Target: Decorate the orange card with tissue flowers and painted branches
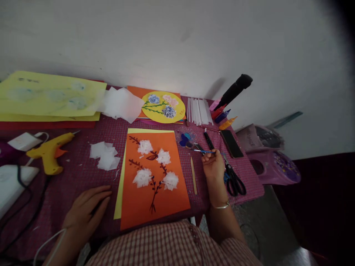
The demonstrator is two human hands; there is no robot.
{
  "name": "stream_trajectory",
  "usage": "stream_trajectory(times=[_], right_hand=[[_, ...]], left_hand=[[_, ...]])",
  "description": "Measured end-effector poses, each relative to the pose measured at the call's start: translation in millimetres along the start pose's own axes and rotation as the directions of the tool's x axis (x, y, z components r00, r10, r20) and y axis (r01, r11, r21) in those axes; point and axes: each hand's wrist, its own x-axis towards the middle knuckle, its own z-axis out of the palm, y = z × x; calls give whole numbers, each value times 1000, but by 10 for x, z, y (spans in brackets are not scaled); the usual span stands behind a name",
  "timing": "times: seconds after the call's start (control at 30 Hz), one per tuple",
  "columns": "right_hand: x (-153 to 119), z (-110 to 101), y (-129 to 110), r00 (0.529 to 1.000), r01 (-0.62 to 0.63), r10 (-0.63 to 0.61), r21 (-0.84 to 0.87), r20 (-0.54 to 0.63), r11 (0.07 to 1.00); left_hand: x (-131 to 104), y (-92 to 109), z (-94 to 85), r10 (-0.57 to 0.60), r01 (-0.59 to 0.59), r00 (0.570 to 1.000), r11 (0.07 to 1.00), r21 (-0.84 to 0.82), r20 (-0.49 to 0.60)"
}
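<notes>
My right hand (214,165) is closed on a thin paintbrush (204,151) with a blue handle. The bristle end points left, close to a small palette (185,139) with blue paint in it; whether they touch I cannot tell. Left of that lies an orange sheet (172,201) over a yellow one, with dark painted stems and several white tissue flowers (143,177) on it. My left hand (87,208) rests on the checked tablecloth beside the sheet's lower left, fingers stretched out, holding nothing.
Tissue squares (104,155) and a yellow glue gun (51,152) lie left. Behind are a yellow flower card (163,117), glue sticks (199,111) and paint tubes (222,116). Scissors (235,181), a phone (231,143) and a wooden stick (193,175) surround my right hand.
</notes>
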Motion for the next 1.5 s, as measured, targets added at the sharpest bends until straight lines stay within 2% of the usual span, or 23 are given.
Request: stream_trajectory(times=[0.27,0.43,0.53,0.83,1.03,1.1,1.2,1.27,1.37,1.47,1.5], right_hand=[[-62,28,-10,996,-52,51,8,74,999],[-79,15,-40,996,-45,43,19,77,999],[-76,3,-54,997,-39,37,27,75,999],[-41,7,-55,996,-77,75,34,37,996],[-55,4,-40,995,-82,80,30,53,996],[-46,-9,-30,995,-77,75,32,64,997],[-29,-26,-17,996,-77,75,37,54,996],[-24,-29,-10,996,-79,78,33,40,996],[-27,-23,-3,997,-72,71,26,37,997],[-33,-15,0,997,-66,65,27,45,997],[-33,-14,1,997,-65,64,27,41,997]], left_hand=[[65,22,23,-75,75,997,995,66,1],[114,62,-5,-92,92,996,989,120,0],[101,76,-24,-102,96,994,986,134,38],[80,120,22,-192,192,981,980,59,-10],[78,65,41,-174,171,985,979,108,10],[74,61,6,-148,139,987,980,141,57],[62,152,-96,-73,46,986,983,176,153],[57,280,-133,-37,9,986,985,169,164],[40,483,-29,-19,-2,992,986,166,125],[-11,587,220,-29,-9,993,946,325,111],[-34,593,299,-32,-20,990,931,364,137]])
